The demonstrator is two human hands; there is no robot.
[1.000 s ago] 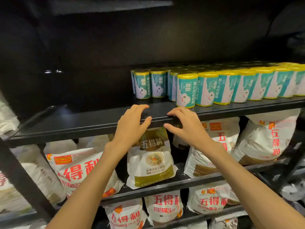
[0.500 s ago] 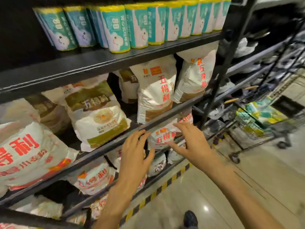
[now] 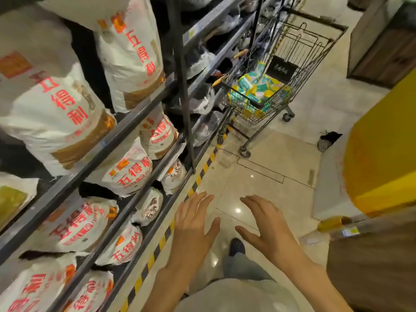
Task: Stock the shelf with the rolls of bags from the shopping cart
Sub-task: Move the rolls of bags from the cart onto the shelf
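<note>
— Two hands in view: left hand [image 3: 193,224] and right hand [image 3: 267,228], fingers [image 3: 252,202] spread apart, holding nothing, above the tiled floor [image 3: 270,176].
— Location of the rolls of bags [image 3: 254,87]?
— Heaped in the wire shopping cart [image 3: 299,57], well ahead, just beside the shelf [image 3: 144,102] stacked with flour sacks [image 3: 51,95].

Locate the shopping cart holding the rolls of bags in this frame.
In the head view the shopping cart stands upper right of centre on the tiled floor, at the end of the shelving, well beyond both empty hands.
</note>
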